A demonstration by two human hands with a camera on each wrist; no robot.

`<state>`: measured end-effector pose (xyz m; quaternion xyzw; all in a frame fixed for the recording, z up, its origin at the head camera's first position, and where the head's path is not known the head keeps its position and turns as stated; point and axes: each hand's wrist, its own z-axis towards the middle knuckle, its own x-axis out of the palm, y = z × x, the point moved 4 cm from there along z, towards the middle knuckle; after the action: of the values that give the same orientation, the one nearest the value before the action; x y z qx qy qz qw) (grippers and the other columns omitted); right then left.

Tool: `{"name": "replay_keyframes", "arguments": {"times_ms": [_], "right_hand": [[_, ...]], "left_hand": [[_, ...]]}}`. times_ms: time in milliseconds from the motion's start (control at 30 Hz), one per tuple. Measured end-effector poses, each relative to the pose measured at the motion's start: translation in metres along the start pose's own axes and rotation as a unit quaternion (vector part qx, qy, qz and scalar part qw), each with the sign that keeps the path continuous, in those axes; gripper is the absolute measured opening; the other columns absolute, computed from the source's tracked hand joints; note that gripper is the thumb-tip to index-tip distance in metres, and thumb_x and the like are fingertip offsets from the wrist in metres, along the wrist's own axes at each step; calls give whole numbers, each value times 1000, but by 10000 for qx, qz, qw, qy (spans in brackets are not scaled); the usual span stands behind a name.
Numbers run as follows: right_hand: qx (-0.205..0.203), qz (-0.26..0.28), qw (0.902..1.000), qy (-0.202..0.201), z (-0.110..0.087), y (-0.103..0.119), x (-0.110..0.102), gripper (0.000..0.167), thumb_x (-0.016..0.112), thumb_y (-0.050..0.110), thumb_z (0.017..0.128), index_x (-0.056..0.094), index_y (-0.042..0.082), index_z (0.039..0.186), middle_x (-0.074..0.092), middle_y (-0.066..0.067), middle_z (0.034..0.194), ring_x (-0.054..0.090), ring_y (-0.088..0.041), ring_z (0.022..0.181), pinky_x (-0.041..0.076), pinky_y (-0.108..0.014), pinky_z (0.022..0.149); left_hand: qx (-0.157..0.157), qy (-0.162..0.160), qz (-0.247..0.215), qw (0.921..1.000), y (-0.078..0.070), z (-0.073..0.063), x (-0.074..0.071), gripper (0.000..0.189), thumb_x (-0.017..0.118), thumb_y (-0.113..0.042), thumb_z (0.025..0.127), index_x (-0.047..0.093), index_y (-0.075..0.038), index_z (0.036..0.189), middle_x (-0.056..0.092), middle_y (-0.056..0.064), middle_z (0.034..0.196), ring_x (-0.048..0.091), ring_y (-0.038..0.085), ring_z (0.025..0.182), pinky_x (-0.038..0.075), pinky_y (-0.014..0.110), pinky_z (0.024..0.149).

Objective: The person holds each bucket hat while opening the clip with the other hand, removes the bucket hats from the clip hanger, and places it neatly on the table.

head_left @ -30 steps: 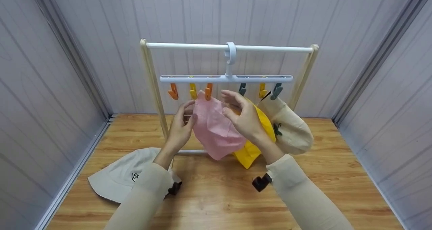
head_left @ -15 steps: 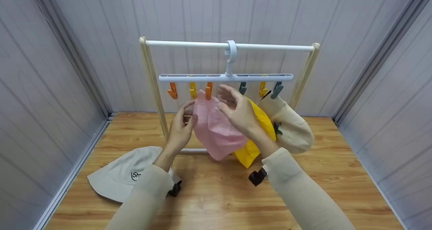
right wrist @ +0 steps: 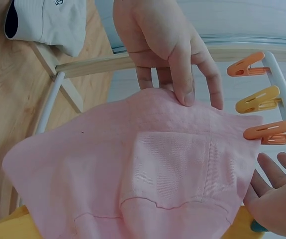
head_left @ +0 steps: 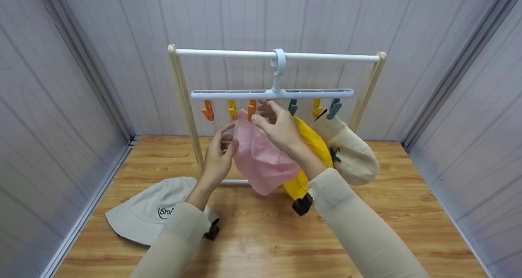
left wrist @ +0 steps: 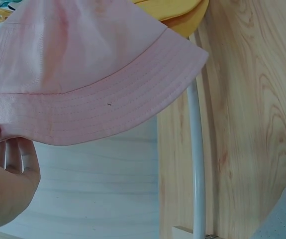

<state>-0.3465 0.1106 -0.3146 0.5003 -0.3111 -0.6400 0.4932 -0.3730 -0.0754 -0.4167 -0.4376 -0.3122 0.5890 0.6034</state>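
A pink bucket hat hangs from an orange clothespin on a white clip hanger. My left hand pinches the hat's brim between thumb and fingers, as the left wrist view also shows. My right hand is beside the clothespin, its thumb at the clip's handle end and its fingers spread behind the hat. In the right wrist view the right hand holds nothing in its fingers; whether the thumb touches the clip is unclear. A yellow hat hangs behind the right forearm.
A cream hat hangs from a grey-green clothespin at the right. Further clothespins, orange and yellow, hang at the left. The rack stands on a wooden floor. A grey-white hat lies left of my left forearm.
My right hand has moved left and slightly up, from beside the pink hat to the orange clothespin. The left hand keeps its place on the brim.
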Motion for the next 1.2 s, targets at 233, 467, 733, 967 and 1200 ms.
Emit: {"name": "replay_keyframes", "arguments": {"times_ms": [233, 467, 733, 967, 1200], "right_hand": [[227, 364, 9991, 34, 4, -1, 3, 54, 69, 30, 105, 53, 10, 153, 65, -7, 143, 64, -22, 128, 53, -37, 109], [442, 847, 9954, -14, 10, -3, 7, 48, 71, 30, 104, 60, 7, 144, 68, -7, 135, 65, -23, 122, 52, -38, 110], [453, 1233, 9912, -183, 14, -5, 11, 43, 71, 27, 105, 64, 6, 141, 69, -10, 133, 66, -23, 118, 51, -38, 111], [307, 1191, 9921, -229, 17, -8, 14, 41, 67, 27, 107, 64, 8, 144, 68, -9, 138, 67, -23, 118, 52, -35, 110], [180, 903, 9953, -309, 20, -7, 13, 41, 66, 26, 107, 65, 6, 143, 70, -9, 134, 68, -23, 114, 54, -33, 105]], "left_hand": [[4, -23, -12, 10000, -2, -2, 0, 45, 63, -15, 108, 54, -12, 151, 69, 16, 115, 65, 27, 97, 53, 28, 84], [3, -96, -71, 9999, -2, -3, 1, 43, 62, -9, 108, 55, -12, 150, 69, 18, 115, 66, 28, 96, 52, 27, 82], [-18, -127, -70, 9999, -3, -4, 1, 44, 61, -6, 107, 55, -12, 150, 69, 17, 112, 65, 25, 92, 53, 27, 79], [-74, -138, -181, 9997, -1, -5, 2, 46, 61, -6, 108, 52, -10, 152, 69, 15, 114, 67, 25, 95, 56, 26, 78], [-349, -88, -637, 9973, -1, -5, 5, 46, 59, -5, 108, 51, -11, 153, 67, 17, 117, 66, 25, 93, 57, 26, 76]]}}
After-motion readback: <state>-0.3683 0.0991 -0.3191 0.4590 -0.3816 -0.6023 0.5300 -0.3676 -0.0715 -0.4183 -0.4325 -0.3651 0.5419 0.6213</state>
